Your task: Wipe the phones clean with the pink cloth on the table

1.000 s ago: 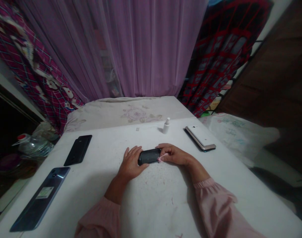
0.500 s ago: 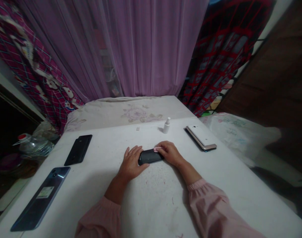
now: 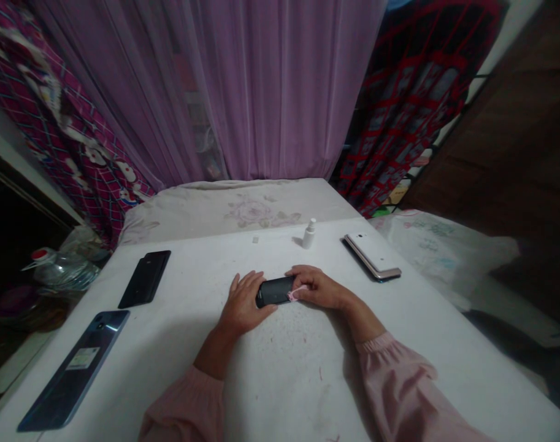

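A small black phone (image 3: 275,291) lies flat on the white table in front of me. My left hand (image 3: 243,306) grips its left end, fingers along the far edge and thumb at the near edge. A small pink cloth (image 3: 297,293) is pinched in my right hand (image 3: 320,288) and rests against the phone's right end. My right hand covers that end of the phone. Beyond it a white spray bottle (image 3: 310,235) stands upright.
Black phones (image 3: 145,279) lie overlapped at the left, with a larger blue phone (image 3: 75,371) nearer me. A white phone (image 3: 373,253) tops a stack at the right. A tiny pale piece (image 3: 255,240) sits towards the back of the white table (image 3: 289,393).
My right hand has slid the pink cloth from the phone's far edge towards its near right corner. My left hand stays in place on the phone.
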Motion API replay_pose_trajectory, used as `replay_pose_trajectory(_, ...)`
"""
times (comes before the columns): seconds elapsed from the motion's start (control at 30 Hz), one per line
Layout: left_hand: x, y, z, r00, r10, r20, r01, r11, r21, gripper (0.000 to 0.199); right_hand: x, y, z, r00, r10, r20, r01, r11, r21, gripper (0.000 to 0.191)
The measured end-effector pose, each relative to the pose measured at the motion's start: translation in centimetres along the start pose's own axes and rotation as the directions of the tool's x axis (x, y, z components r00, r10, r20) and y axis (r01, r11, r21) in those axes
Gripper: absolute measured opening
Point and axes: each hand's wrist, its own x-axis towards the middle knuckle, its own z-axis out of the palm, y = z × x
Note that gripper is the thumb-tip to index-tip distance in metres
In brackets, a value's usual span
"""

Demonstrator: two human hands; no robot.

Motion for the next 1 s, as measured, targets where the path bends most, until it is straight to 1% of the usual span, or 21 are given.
replay_pose_trajectory(0.1, 0.0, -0.1, 0.1, 1.000, 0.000, 0.010, 0.000, 1.000, -0.005, 0.057, 0.1, 0.0, 0.3, 1.000, -0.008, -0.017, 0.008, 1.000, 0.008, 0.010)
replay_pose_trajectory(0.23, 0.0, -0.1, 0.1, 1.000, 0.003, -0.001, -0.003, 1.000, -0.019, 0.057, 0.8, 0.0, 1.1, 0.995, -0.029, -0.097, 0.024, 0.998, -0.050, 0.016)
replay_pose_trajectory(0.3, -0.1, -0.1, 0.1, 1.000, 0.005, -0.006, -0.005, 1.000, -0.024, 0.057, 1.1, -0.1, 1.6, 0.990, -0.008, -0.141, -0.007, 0.994, -0.112, 0.016)
replay_pose_trajectory(0.43, -0.1, 0.1, 0.0, 1.000, 0.003, 0.004, -0.003, 1.000, -0.015, 0.057, 1.5, -0.4, 2.6, 0.967, 0.068, -0.247, -0.122, 0.970, -0.211, 0.014)
replay_pose_trajectory(0.5, -0.1, 0.2, -0.1, 1.000, 0.001, 0.003, -0.001, 1.000, -0.011, 0.057, 1.6, -0.6, 2.8, 0.957, 0.089, -0.277, -0.157, 0.960, -0.233, 0.013)
replay_pose_trajectory(0.57, -0.1, 0.2, 0.0, 1.000, 0.001, -0.005, -0.002, 1.000, -0.012, 0.057, 1.6, -0.6, 2.8, 0.954, 0.092, -0.284, -0.160, 0.961, -0.226, 0.014)
replay_pose_trajectory(0.63, -0.1, 0.1, 0.0, 1.000, 0.001, -0.009, -0.002, 1.000, -0.015, 0.056, 1.4, -0.5, 2.5, 0.962, 0.079, -0.263, -0.131, 0.973, -0.188, 0.014)
replay_pose_trajectory(0.67, -0.1, 0.1, 0.1, 1.000, 0.002, -0.009, -0.002, 1.000, -0.017, 0.057, 1.3, -0.4, 2.3, 0.970, 0.063, -0.233, -0.102, 0.982, -0.158, 0.014)
replay_pose_trajectory(0.77, 0.0, 0.1, 0.1, 1.000, -0.001, -0.008, 0.001, 1.000, -0.018, 0.057, 0.8, -0.1, 1.3, 0.995, -0.007, -0.103, 0.001, 0.999, -0.054, 0.012)
replay_pose_trajectory(0.83, 0.0, 0.1, 0.1, 1.000, -0.003, -0.009, 0.003, 1.000, -0.015, 0.056, 0.4, 0.0, 0.7, 0.999, -0.024, -0.040, 0.024, 1.000, -0.014, 0.009)
replay_pose_trajectory(0.93, 0.0, 0.2, 0.0, 1.000, -0.011, -0.010, 0.011, 1.000, -0.011, 0.056, 0.1, 0.1, 0.5, 1.000, -0.018, -0.012, 0.018, 1.000, -0.025, 0.007)
replay_pose_trajectory(1.0, 0.1, 0.2, 0.0, 1.000, -0.018, -0.012, 0.018, 1.000, -0.010, 0.056, 0.2, 0.0, 0.8, 0.999, -0.029, -0.029, 0.028, 0.999, -0.046, 0.008)
